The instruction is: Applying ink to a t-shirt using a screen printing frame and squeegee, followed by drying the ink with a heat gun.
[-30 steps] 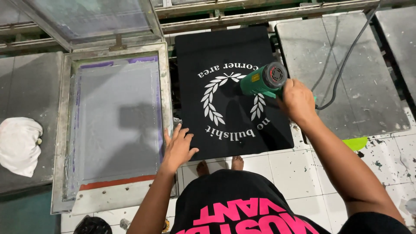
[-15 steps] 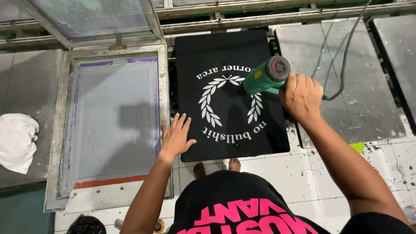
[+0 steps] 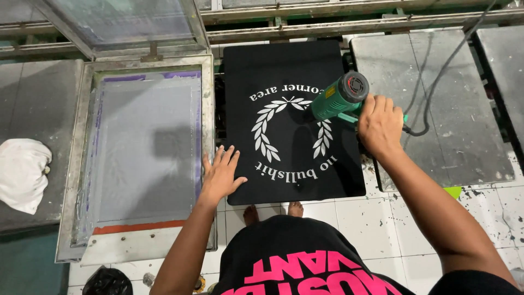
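Observation:
A black fabric piece with a white wreath print lies flat on a printing board in the middle. My right hand grips a green heat gun, its nozzle angled down at the wreath's right side. A black cord runs from the gun up to the right. My left hand rests flat with fingers spread on the fabric's lower left corner, beside the metal frame of a printing screen.
A second raised screen stands at the top left. Grey boards lie to the right, and a white rag lies on a grey board at far left. Below are paint-speckled white tiles and my bare feet.
The heat gun and my right hand have drifted right and slightly down over the print. My left hand stays on the fabric's lower left corner.

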